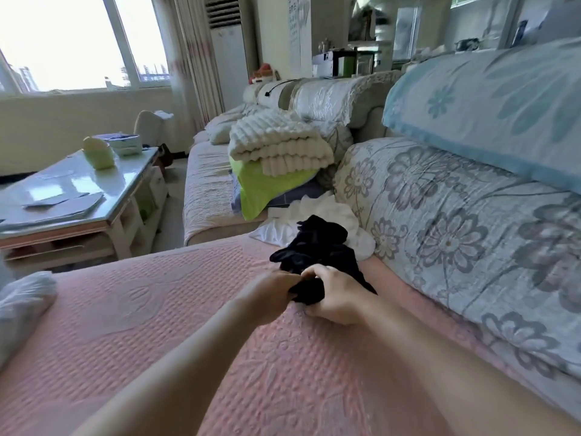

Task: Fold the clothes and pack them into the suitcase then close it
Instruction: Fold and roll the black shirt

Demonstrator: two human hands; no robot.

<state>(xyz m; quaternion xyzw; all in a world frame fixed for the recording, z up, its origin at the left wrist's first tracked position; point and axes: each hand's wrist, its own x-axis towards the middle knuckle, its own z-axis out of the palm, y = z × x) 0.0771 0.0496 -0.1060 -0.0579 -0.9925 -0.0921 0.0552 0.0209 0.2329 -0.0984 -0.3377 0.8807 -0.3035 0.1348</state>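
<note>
1. Fingers [314, 272] of your right hand [333, 297] curl over the near end of the black garment [314, 243], and the cloth bunches up inside your palm.
2. Your left hand [273, 292] comes in from the left and pinches that same bunched end. The cloth covers its fingertips, so you cannot tell how each one lies.
3. Your two hands sit side by side on the garment, touching or all but touching. Both forearms reach in from the bottom edge.
4. You hold the black garment low over the pink cover [157, 325] of the seat, close to the backrest. It is crumpled, not folded, and runs away from your hands in a heap.
5. Its far end lies on a white garment [314, 212], also crumpled, which rests against the foot of the floral cushion [456, 231].
6. That floral cushion stands along your right, with a blue cushion [487, 105] above it.
7. Farther down the sofa, a folded cream blanket [279, 146] sits on a green cloth [267, 187].
8. To your left stands a glossy table [94, 184], with a green box [99, 152] near its far end.
9. At the left edge, a white bundle [22, 300] lies on the pink cover, well apart from your hands.
</note>
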